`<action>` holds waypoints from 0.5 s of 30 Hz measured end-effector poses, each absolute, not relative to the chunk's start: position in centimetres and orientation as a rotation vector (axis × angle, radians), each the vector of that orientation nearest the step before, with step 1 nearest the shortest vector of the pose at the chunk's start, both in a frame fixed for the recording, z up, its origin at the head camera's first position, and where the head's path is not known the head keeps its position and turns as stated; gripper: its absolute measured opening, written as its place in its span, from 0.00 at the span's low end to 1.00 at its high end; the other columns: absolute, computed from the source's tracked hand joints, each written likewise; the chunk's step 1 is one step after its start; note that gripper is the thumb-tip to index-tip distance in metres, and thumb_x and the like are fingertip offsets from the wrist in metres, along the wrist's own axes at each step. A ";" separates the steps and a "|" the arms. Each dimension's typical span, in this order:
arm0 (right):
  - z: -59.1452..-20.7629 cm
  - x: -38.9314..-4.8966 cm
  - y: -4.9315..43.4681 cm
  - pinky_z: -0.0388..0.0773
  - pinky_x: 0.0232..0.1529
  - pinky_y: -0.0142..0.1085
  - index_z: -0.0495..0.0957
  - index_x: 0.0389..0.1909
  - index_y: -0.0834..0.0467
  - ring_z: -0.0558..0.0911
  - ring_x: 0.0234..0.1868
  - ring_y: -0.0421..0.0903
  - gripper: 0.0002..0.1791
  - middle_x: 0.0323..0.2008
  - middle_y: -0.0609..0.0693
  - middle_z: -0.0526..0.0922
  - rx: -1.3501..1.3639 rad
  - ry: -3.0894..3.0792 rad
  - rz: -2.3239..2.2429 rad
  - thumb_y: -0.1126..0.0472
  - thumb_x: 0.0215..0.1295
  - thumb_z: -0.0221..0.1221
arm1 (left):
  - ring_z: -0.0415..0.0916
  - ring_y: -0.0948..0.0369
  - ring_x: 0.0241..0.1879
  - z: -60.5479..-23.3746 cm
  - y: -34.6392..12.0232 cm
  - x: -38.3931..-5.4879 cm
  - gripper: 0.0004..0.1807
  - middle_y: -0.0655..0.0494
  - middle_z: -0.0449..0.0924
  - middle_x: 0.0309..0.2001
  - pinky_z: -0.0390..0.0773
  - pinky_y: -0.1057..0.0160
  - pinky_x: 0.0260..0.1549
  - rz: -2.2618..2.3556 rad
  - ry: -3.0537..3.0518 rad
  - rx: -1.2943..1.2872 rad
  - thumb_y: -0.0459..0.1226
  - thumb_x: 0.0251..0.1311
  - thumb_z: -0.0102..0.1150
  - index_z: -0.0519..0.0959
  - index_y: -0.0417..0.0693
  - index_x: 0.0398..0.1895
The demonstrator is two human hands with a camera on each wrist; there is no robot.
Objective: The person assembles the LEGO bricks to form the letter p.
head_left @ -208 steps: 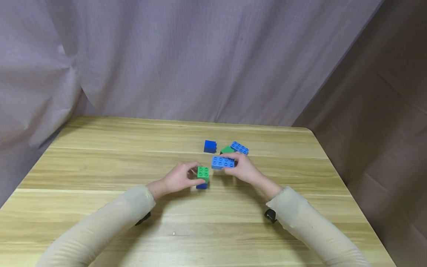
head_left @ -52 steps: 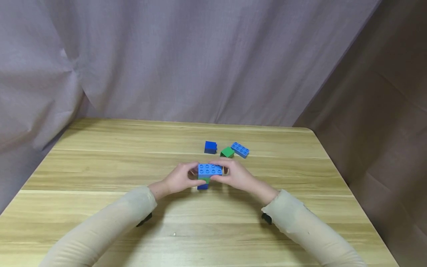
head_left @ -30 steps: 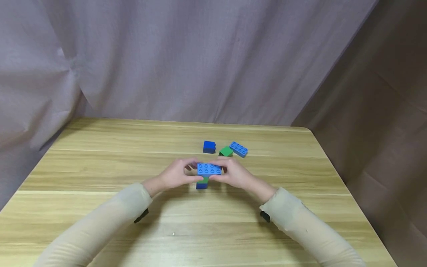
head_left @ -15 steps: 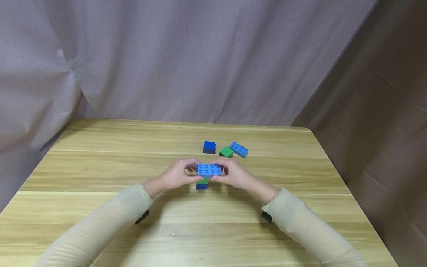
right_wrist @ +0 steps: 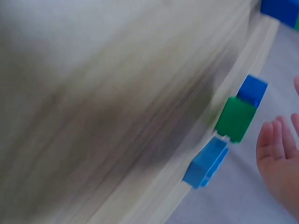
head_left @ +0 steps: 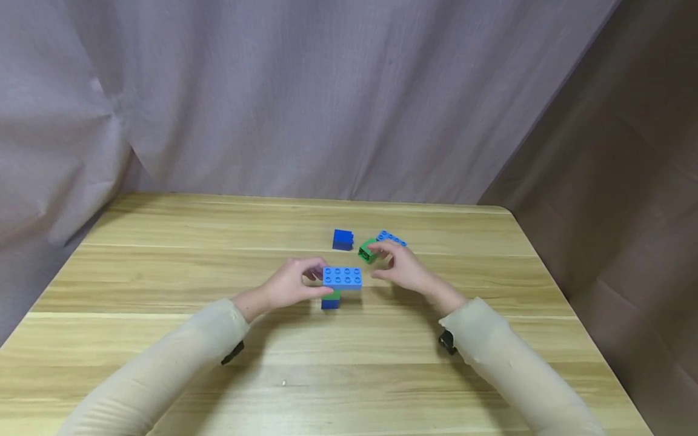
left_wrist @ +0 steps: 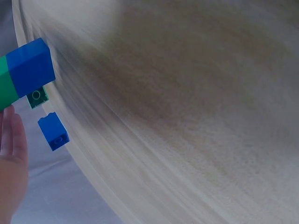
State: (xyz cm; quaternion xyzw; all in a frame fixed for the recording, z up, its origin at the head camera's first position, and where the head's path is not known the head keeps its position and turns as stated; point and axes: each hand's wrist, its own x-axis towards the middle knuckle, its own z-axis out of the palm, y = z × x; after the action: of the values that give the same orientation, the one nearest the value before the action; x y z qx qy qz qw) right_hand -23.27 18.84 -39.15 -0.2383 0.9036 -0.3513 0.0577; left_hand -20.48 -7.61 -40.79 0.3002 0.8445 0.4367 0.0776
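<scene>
My left hand point(head_left: 291, 283) grips a small stack of toy building bricks between thumb and fingers. On top is a long light-blue brick point(head_left: 342, 277), jutting out to the right. Under it are a green brick point(head_left: 331, 296) and a dark-blue brick point(head_left: 329, 304), the lowest one. In the left wrist view the dark-blue end point(left_wrist: 32, 67) shows beside the green part point(left_wrist: 7, 86). My right hand point(head_left: 406, 269) holds nothing; its thumb and fingers are spread, with fingertips right at a loose green brick point(head_left: 367, 251) whose hollow underside faces the front.
Behind the loose green brick lies another light-blue brick point(head_left: 391, 238), partly covered by the right hand. To their left a dark-blue brick point(head_left: 342, 240) lies on its side. The wooden table point(head_left: 191, 242) ends at a grey curtain point(head_left: 327, 121).
My right hand has let go of the long light-blue brick, now on the stack, and moved right and back. The loose green brick has turned. The left hand keeps its grip.
</scene>
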 end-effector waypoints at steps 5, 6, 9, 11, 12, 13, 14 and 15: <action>-39.5 -25.0 19.3 0.80 0.41 0.41 0.70 0.58 0.67 0.75 0.47 0.60 0.31 0.51 0.63 0.74 -0.618 2.801 -1.116 0.71 0.50 0.66 | 0.79 0.60 0.38 -40.6 -7.6 -20.3 0.14 0.54 0.83 0.38 0.81 0.67 0.40 1.301 2.521 0.880 0.42 0.52 0.66 0.77 0.48 0.40; -39.5 -25.2 19.3 0.80 0.43 0.44 0.69 0.58 0.67 0.74 0.49 0.61 0.32 0.51 0.64 0.74 -0.605 2.804 -1.117 0.71 0.49 0.65 | 0.79 0.60 0.38 -40.6 -7.6 -20.3 0.14 0.54 0.83 0.38 0.81 0.67 0.40 1.299 2.520 0.882 0.42 0.52 0.66 0.77 0.48 0.40; -39.6 -25.8 19.4 0.77 0.51 0.50 0.68 0.60 0.66 0.73 0.54 0.62 0.32 0.56 0.64 0.71 -0.554 2.808 -1.096 0.70 0.50 0.65 | 0.79 0.60 0.38 -40.7 -7.5 -20.3 0.14 0.54 0.83 0.38 0.81 0.68 0.40 1.296 2.517 0.881 0.42 0.53 0.66 0.77 0.48 0.41; -39.7 -26.0 19.4 0.75 0.55 0.51 0.68 0.61 0.65 0.72 0.56 0.62 0.33 0.57 0.63 0.70 -0.529 2.806 -1.068 0.70 0.50 0.65 | 0.78 0.60 0.38 -40.7 -7.5 -20.3 0.14 0.54 0.82 0.38 0.81 0.68 0.40 1.294 2.515 0.881 0.42 0.53 0.66 0.77 0.48 0.41; -39.7 -26.2 19.4 0.74 0.56 0.51 0.67 0.61 0.65 0.71 0.56 0.62 0.34 0.58 0.63 0.70 -0.513 2.803 -1.054 0.69 0.51 0.65 | 0.78 0.60 0.38 -40.7 -7.5 -20.3 0.14 0.54 0.82 0.38 0.81 0.68 0.40 1.294 2.514 0.878 0.42 0.53 0.66 0.77 0.48 0.41; -39.8 -26.3 19.4 0.73 0.57 0.51 0.67 0.62 0.64 0.71 0.57 0.62 0.34 0.59 0.63 0.69 -0.501 2.799 -1.043 0.69 0.51 0.65 | 0.78 0.60 0.38 -40.7 -7.5 -20.3 0.14 0.54 0.82 0.38 0.81 0.68 0.40 1.295 2.513 0.875 0.42 0.53 0.66 0.76 0.48 0.41; -39.9 -26.3 19.4 0.73 0.57 0.52 0.66 0.62 0.64 0.71 0.57 0.62 0.35 0.59 0.63 0.68 -0.498 2.797 -1.028 0.69 0.51 0.65 | 0.78 0.60 0.38 -40.7 -7.5 -20.2 0.14 0.54 0.82 0.38 0.81 0.69 0.40 1.296 2.511 0.873 0.42 0.53 0.66 0.76 0.48 0.41; -40.0 -26.4 19.4 0.72 0.58 0.52 0.66 0.63 0.65 0.71 0.57 0.62 0.35 0.60 0.64 0.68 -0.498 2.797 -1.012 0.69 0.51 0.65 | 0.78 0.61 0.38 -40.7 -7.4 -20.2 0.14 0.54 0.82 0.38 0.81 0.69 0.40 1.295 2.509 0.870 0.42 0.53 0.66 0.76 0.48 0.41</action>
State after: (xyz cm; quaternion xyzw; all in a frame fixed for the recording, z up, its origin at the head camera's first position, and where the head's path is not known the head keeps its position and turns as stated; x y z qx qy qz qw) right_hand -26.40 19.38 -39.97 -0.1648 0.9256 -0.3350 0.0627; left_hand -20.24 -7.44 -40.66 0.2933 0.8455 0.4365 0.0931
